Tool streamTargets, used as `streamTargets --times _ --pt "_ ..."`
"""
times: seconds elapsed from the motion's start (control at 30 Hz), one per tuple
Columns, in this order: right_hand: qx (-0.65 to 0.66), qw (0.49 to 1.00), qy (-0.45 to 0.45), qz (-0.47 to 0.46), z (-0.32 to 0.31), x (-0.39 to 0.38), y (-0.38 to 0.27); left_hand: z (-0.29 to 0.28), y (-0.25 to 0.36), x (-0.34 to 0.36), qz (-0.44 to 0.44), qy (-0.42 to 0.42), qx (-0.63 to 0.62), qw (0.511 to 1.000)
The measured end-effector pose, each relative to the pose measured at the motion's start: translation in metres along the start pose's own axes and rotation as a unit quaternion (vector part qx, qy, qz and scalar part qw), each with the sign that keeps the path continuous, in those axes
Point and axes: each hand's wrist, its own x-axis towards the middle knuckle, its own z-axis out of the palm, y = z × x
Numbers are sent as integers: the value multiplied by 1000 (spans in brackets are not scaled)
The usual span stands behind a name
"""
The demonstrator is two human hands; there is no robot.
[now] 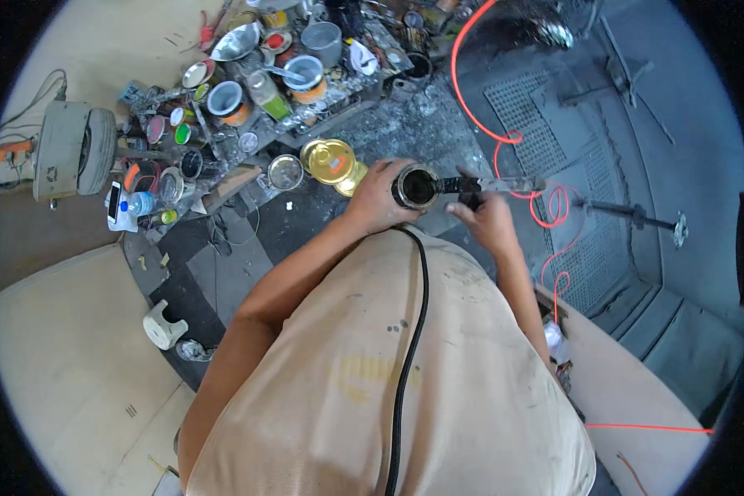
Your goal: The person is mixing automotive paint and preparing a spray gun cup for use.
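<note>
My left hand (378, 197) is wrapped round the side of an open round can (417, 187) with a dark inside, held in front of my belly. From the can's rim a long, narrow, black-and-grey stained tool (504, 184) reaches to the right; its exact kind is unclear. My right hand (489, 221) is closed at this tool, thumb toward the can, with some fingers hidden behind it. Left of the can, gold-coloured round lids (331, 161) lie low down, beside an open metal can (286, 172).
A cluttered bench (260, 145) at the far left bears several paint pots, cups and a bottle with green liquid (269, 95). An orange coiled hose (558, 207) hangs at the right, near a metal stand (636, 215). A white stool (164, 325) is at the left.
</note>
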Motion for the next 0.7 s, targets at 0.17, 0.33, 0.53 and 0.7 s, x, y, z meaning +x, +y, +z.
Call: streamTargets --times 0.17,0.33,0.53,0.7 --pt "-39 998 -43 22 36 20 16 -43 -44 2 -34 42 7 999" --pt "-107 983 -139 47 35 46 14 -60 -94 2 -94 115 -14 989" --pt "-149 969 -198 14 12 122 22 -46 -136 25 -200 223 -38 953" --pt "-187 948 -253 -38 -33 208 49 -2 -162 78 -259 313 -31 913"
